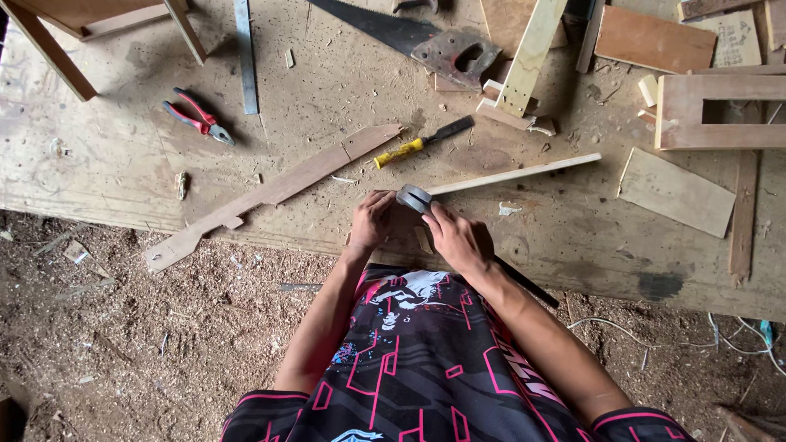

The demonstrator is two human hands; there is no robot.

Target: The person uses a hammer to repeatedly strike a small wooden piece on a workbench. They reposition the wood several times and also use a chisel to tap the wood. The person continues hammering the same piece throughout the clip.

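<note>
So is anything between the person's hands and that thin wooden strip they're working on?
Nothing visible. The left hand rests at the near end of the thin wooden strip, and the right hand holds a grey hammer head directly against that end.

I count one handsaw point(434, 42), one pair of red pliers point(196, 117), one yellow-handled chisel point(422, 142), one metal ruler point(246, 57), one long thin stick point(516, 173) and my two hands: left point(371, 221), right point(457, 239).
</note>
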